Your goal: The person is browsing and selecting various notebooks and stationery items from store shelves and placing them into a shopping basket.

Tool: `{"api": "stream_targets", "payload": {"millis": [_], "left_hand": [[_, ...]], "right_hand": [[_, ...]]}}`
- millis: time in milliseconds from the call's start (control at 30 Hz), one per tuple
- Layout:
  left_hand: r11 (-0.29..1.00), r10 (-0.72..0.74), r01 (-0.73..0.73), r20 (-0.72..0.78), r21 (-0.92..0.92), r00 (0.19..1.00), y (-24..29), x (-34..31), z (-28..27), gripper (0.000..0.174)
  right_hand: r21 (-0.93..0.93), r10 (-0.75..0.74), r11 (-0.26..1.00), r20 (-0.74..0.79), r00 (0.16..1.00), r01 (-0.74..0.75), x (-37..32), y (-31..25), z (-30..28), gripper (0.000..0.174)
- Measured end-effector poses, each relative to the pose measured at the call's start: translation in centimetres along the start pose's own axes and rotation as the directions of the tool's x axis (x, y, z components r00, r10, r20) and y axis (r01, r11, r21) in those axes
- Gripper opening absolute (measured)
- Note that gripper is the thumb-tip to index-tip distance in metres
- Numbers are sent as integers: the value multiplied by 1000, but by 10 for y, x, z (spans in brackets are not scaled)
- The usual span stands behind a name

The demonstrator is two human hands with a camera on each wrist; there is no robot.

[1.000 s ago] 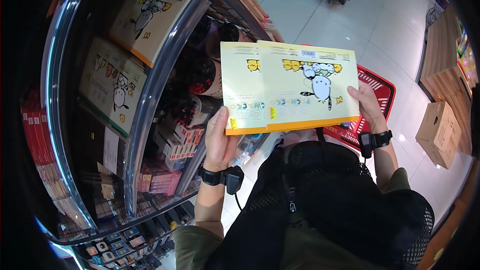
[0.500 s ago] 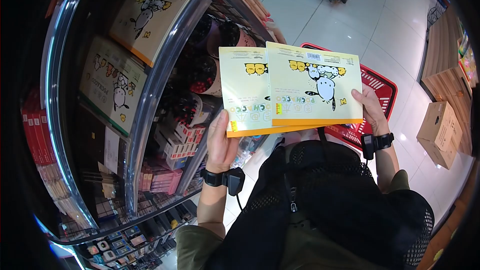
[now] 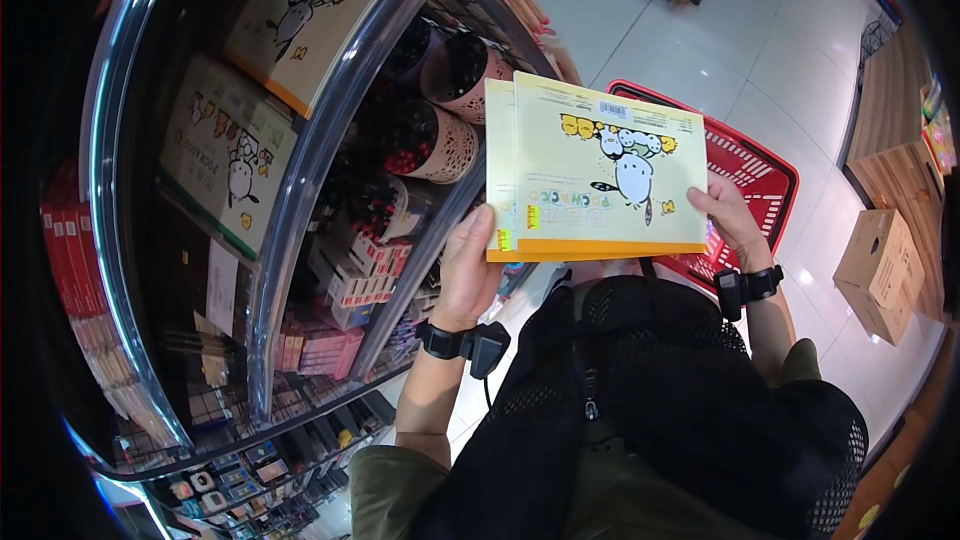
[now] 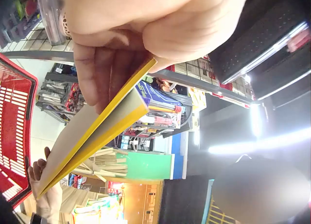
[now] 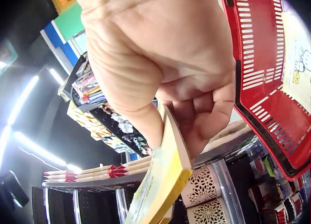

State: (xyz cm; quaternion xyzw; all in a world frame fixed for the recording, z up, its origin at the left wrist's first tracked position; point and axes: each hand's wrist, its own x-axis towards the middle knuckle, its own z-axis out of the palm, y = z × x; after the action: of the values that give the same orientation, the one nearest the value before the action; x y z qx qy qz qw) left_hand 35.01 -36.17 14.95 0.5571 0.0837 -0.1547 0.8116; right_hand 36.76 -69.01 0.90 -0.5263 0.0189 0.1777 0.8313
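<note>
Two pale yellow notebooks with a cartoon dog and orange spine edges are held out in front of the body, one over the other. My right hand [image 3: 735,215] grips the front notebook [image 3: 600,165] at its right edge, thumb on the cover and fingers behind, as the right wrist view shows. At the left edge, my left hand [image 3: 470,260] holds the back notebook [image 3: 501,160], of which only a narrow strip shows in the head view. The left wrist view has the two yellow edges [image 4: 114,134] spread slightly apart near the left fingers.
A red basket [image 3: 782,175] stands on the floor behind the notebooks, with a pale yellow cover [image 5: 297,63] in it. Matching notebooks [image 3: 230,155] sit on the shelf at left, near patterned pen cups [image 3: 450,152]. A cardboard box [image 3: 880,275] is at right.
The notebooks were shifted apart half a second ago. Now the left hand has moved right, sliding the back notebook further behind the front one, which has itself moved slightly left.
</note>
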Motion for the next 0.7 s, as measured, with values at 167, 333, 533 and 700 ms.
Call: {"api": "stream_targets", "payload": {"millis": [167,333,533,700], "left_hand": [[996,-56,50,91,72,994,1,10,6,38],[961,-141,112,100,253,985,-7,25,8,42],[863,-247,152,140,481,959,-54,53,-6,45],[891,-206,144,100,430,973,-62,56,-25,43]], "right_hand": [[-45,1,999,22,1000,0,1,0,15,43],[120,-21,992,-56,998,27,-2,17,4,51],[295,78,955,-172,982,-24,-11,32,-24,53],[345,128,939,-334,934,-5,-18,72,-62,52]]}}
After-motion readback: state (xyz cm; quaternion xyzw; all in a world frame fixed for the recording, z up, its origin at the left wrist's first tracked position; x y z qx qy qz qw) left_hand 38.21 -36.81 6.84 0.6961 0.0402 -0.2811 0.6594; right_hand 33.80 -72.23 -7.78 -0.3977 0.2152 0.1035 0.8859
